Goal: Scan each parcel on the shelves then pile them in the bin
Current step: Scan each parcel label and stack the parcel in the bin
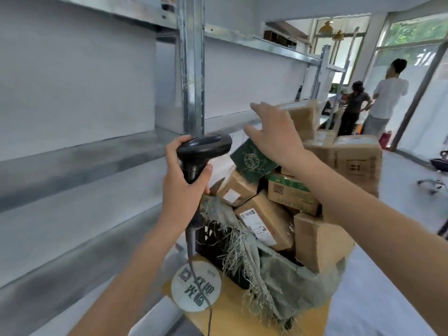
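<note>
Taking the bin (pixel 218 241) as the landmark: to its left run the shelves (pixel 80 151), and every level that shows there is bare, which suggests most of the clearing is done. Just left of the bin and above its near corner, the left hand (pixel 183 181) is curled tight round the grip of the black scanner (pixel 203 147), whose head points right, toward the pile; its cord (pixel 191 253) hangs down past a round sign (pixel 196 286) lying on the yellow worktop (pixel 232 311) under the bin. The bin itself is a dark crate lined with a frayed green sack (pixel 266 280), and it is heaped over its rim with parcels (pixel 264 219): brown cartons, several with labels, and a dark green box (pixel 253 161) tilted on top. Above the pile, the right hand (pixel 274 132) reaches out with fingers spread and apart, holding nothing; it is over the green box and near a carton (pixel 304 117) standing beyond the bin, at the shelf's edge. I cannot tell whether it touches either one. Right of the bin a larger carton (pixel 356 161) stands, and whether that belongs to the pile is unclear. Judged from this, the job is in its late part: the carton on the shelf appears to be what is left to scan and drop in. Far right of the bin, two people (pixel 373 103) stand by a window.
</note>
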The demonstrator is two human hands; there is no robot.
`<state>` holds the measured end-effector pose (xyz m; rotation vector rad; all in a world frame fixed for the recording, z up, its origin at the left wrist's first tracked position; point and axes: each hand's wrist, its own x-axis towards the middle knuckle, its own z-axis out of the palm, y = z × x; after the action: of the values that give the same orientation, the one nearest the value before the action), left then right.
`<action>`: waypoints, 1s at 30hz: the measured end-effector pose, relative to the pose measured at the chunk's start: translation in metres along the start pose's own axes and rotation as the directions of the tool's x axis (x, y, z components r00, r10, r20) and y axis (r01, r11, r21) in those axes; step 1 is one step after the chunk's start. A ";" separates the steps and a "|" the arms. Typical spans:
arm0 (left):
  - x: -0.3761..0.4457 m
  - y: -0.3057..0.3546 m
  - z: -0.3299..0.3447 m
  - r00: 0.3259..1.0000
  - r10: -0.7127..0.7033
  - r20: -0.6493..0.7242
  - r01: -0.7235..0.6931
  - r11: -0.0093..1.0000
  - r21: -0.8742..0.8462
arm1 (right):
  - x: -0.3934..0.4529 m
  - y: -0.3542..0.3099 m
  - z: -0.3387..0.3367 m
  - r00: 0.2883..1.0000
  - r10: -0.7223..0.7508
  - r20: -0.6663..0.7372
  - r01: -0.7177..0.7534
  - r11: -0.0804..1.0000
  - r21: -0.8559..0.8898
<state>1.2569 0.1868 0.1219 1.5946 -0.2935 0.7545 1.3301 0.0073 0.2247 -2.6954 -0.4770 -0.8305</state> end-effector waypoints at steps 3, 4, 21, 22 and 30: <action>-0.032 0.008 -0.054 0.991 -0.008 -0.136 0.025 0.992 0.123 | -0.014 -0.056 0.038 0.989 -0.132 0.068 0.125 0.987 0.102; -0.044 0.011 -0.072 0.983 -0.001 -0.182 0.032 0.986 0.164 | -0.020 -0.075 0.053 0.980 -0.179 0.090 0.165 0.975 0.147; -0.241 0.140 -0.330 0.652 0.267 -0.710 0.368 0.707 0.604 | -0.186 -0.455 0.122 0.518 -0.851 0.084 0.522 0.393 0.757; -0.250 0.148 -0.338 0.634 0.283 -0.720 0.391 0.685 0.614 | -0.195 -0.471 0.117 0.490 -0.869 0.061 0.531 0.354 0.770; -0.321 0.209 -0.406 0.512 0.403 -0.758 0.505 0.573 0.646 | -0.272 -0.592 0.087 0.322 -0.946 -0.042 0.582 0.163 0.797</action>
<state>0.7717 0.4607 0.0875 1.7843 1.0804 1.7247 0.9306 0.5128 0.0958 -1.6406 -2.0455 0.0200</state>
